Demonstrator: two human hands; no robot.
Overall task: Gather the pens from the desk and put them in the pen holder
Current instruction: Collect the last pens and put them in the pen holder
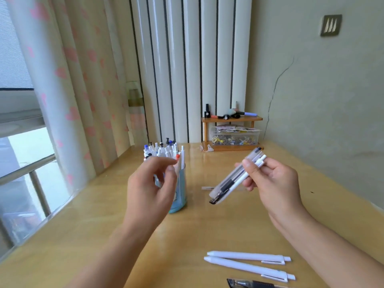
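Observation:
A blue translucent pen holder (pixel 180 194) stands on the wooden desk (pixel 104 235), crowded with several white pens (pixel 164 151). My left hand (pixel 151 188) hovers in front of the holder with fingers curled and apart, holding nothing. My right hand (pixel 272 181) is raised to the right of the holder and grips a bundle of pens (pixel 232 179), one clear with black grip and one white, tips slanting down-left. Two white pens (pixel 247 261) lie on the desk near the front edge. A clear black-tipped pen (pixel 249 284) lies just below them, partly cut off.
A small wooden shelf (pixel 231 119) at the back holds small bottles and tools, with a clear plastic box of clips (pixel 234 137) beneath it. A curtain with pink hearts (pixel 79 100) and a window railing (pixel 27 169) are to the left. A wall (pixel 332 100) bounds the right.

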